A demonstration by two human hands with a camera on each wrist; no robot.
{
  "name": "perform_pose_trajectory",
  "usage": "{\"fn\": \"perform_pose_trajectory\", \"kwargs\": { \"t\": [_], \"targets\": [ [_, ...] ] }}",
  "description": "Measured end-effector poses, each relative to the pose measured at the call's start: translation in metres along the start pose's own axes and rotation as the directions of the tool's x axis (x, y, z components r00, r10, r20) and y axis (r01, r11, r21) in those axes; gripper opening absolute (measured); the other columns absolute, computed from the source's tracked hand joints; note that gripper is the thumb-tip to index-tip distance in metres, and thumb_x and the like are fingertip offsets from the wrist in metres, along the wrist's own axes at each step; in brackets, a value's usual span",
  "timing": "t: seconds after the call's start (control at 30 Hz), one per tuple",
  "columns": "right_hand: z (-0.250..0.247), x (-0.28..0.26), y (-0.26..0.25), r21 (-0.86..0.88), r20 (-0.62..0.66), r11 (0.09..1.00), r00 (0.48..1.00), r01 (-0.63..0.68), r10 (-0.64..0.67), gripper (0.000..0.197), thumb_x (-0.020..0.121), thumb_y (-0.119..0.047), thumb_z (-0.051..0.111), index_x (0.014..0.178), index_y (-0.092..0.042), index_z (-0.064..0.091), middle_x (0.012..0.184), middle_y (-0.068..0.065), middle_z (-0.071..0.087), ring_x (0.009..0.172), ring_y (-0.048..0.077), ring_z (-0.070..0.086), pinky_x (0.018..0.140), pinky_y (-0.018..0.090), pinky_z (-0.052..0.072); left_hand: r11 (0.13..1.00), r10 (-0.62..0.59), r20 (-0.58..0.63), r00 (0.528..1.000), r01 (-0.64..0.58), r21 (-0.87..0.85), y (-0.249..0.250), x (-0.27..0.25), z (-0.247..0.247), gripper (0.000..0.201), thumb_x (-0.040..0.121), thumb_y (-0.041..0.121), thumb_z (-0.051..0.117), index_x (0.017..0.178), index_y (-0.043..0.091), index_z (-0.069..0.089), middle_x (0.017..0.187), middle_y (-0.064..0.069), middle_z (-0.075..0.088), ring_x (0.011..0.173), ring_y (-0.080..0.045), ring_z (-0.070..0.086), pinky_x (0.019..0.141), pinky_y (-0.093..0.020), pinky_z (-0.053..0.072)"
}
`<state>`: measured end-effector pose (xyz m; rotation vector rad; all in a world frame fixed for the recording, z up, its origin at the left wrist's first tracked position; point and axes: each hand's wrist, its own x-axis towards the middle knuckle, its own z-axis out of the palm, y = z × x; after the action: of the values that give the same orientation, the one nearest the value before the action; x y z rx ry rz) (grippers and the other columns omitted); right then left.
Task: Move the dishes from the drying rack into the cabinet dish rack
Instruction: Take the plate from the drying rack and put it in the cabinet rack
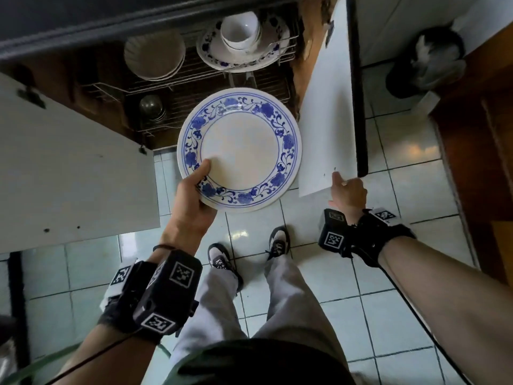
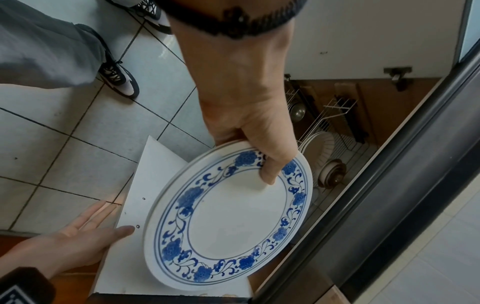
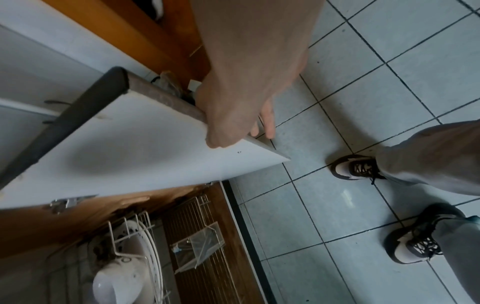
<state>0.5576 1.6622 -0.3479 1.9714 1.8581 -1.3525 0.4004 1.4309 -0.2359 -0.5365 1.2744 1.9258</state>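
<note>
My left hand [image 1: 194,195] grips a large white plate with a blue floral rim [image 1: 241,151] by its near-left edge, thumb on top [image 2: 270,170]. The plate [image 2: 233,222] is held roughly level in front of the open lower cabinet, above the floor. Inside the cabinet is the wire dish rack [image 1: 194,87] [image 3: 197,226]. My right hand [image 1: 348,190] pinches the lower corner of the right cabinet door [image 1: 324,107], thumb on its inner face and fingers behind it [image 3: 267,123].
In the rack stand matching blue-rimmed plates with white bowls [image 1: 241,31], ribbed white plates [image 1: 154,55] and a metal bowl [image 1: 150,107]. The left door [image 1: 69,162] stands open. A dark counter edge [image 1: 111,26] overhangs. My feet [image 1: 277,243] are on the tiled floor.
</note>
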Motion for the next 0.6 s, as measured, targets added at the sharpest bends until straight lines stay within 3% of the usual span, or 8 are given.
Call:
{"fn": "perform_pose_trajectory", "kwargs": {
  "t": [0.07, 0.13, 0.23, 0.3, 0.37, 0.47, 0.5, 0.6],
  "targets": [
    [-0.008, -0.003, -0.001, 0.049, -0.027, 0.999, 1.0, -0.013, 0.015, 0.074, 0.079, -0.066, 0.04, 0.101, 0.001, 0.061, 0.108, 0.018, 0.069, 0.104, 0.039, 0.065, 0.09, 0.048, 0.053, 0.999, -0.019, 0.01, 1.0, 0.019, 0.031, -0.006, 0.002, 0.012, 0.024, 0.096, 0.016, 0.049, 0.115, 0.019, 0.064, 0.102, 0.0, 0.075, 0.098, -0.017, 0.07, 0.091, -0.04, 0.053],
    [-0.013, -0.011, -0.006, 0.11, -0.05, 0.993, 0.997, -0.049, 0.054, 0.06, 0.094, -0.051, 0.04, 0.118, 0.002, 0.054, 0.124, 0.019, 0.062, 0.116, 0.039, 0.058, 0.094, 0.044, 0.049, 0.998, -0.039, 0.024, 0.999, 0.038, 0.055, -0.01, 0.004, 0.02, 0.027, 0.095, 0.017, 0.05, 0.119, 0.018, 0.063, 0.108, -0.002, 0.074, 0.106, -0.02, 0.068, 0.096, -0.043, 0.051],
    [-0.01, -0.018, -0.009, 0.175, 0.004, 0.97, 0.986, -0.166, 0.168, 0.055, 0.101, -0.039, 0.034, 0.134, 0.004, 0.042, 0.134, 0.021, 0.053, 0.121, 0.035, 0.054, 0.085, 0.033, 0.043, 0.996, -0.052, 0.041, 0.998, 0.049, 0.072, -0.011, 0.005, 0.026, 0.023, 0.096, 0.018, 0.049, 0.111, 0.02, 0.066, 0.106, 0.0, 0.075, 0.105, -0.019, 0.068, 0.102, -0.046, 0.046],
    [0.001, -0.027, -0.016, 0.208, 0.164, 0.957, 0.972, -0.202, 0.17, 0.055, 0.101, -0.039, 0.037, 0.134, 0.005, 0.041, 0.133, 0.022, 0.055, 0.114, 0.036, 0.059, 0.076, 0.033, 0.046, 0.997, -0.048, 0.052, 0.998, 0.045, 0.062, -0.01, 0.005, 0.028, 0.022, 0.097, 0.017, 0.048, 0.107, 0.021, 0.067, 0.1, 0.001, 0.076, 0.096, -0.015, 0.071, 0.101, -0.044, 0.047],
    [0.014, -0.036, -0.03, 0.253, 0.424, 0.939, 0.899, -0.233, 0.109, 0.049, 0.1, -0.039, 0.039, 0.13, -0.001, 0.048, 0.125, 0.017, 0.063, 0.101, 0.035, 0.066, 0.073, 0.036, 0.052, 0.999, -0.036, 0.046, 0.998, 0.034, 0.043, -0.007, 0.004, 0.026, 0.022, 0.097, 0.016, 0.047, 0.107, 0.02, 0.066, 0.097, 0.002, 0.076, 0.092, -0.014, 0.071, 0.097, -0.042, 0.049],
    [0.031, -0.046, -0.062, 0.297, 0.679, 0.924, 0.734, -0.24, -0.028, 0.042, 0.097, -0.051, 0.041, 0.095, -0.016, 0.064, 0.087, 0.005, 0.073, 0.08, 0.021, 0.07, 0.08, 0.045, 0.054, 1.0, -0.017, 0.012, 1.0, 0.017, 0.009, 0.002, 0.007, 0.011, 0.024, 0.097, 0.016, 0.046, 0.113, 0.02, 0.064, 0.098, 0.001, 0.076, 0.093, -0.015, 0.071, 0.088, -0.037, 0.055],
    [0.037, -0.048, -0.075, 0.36, 0.717, 0.895, 0.692, -0.261, -0.087, 0.042, 0.094, -0.055, 0.044, 0.092, -0.018, 0.063, 0.089, 0.007, 0.072, 0.085, 0.023, 0.068, 0.087, 0.052, 0.051, 1.0, -0.012, -0.003, 1.0, 0.012, -0.004, 0.007, 0.009, 0.004, 0.025, 0.097, 0.016, 0.046, 0.114, 0.02, 0.063, 0.099, 0.001, 0.076, 0.094, -0.015, 0.071, 0.087, -0.037, 0.055],
    [0.05, -0.059, -0.115, 0.451, 0.756, 0.824, 0.637, -0.343, -0.149, 0.069, 0.085, -0.07, 0.043, 0.125, -0.017, 0.062, 0.133, 0.019, 0.057, 0.124, 0.037, 0.052, 0.106, 0.063, 0.035, 0.999, -0.009, -0.035, 0.999, 0.008, -0.034, 0.023, 0.013, -0.02, 0.023, 0.098, 0.017, 0.044, 0.107, 0.02, 0.065, 0.096, 0.0, 0.077, 0.089, -0.015, 0.073, 0.095, -0.043, 0.05]
  ]
}}
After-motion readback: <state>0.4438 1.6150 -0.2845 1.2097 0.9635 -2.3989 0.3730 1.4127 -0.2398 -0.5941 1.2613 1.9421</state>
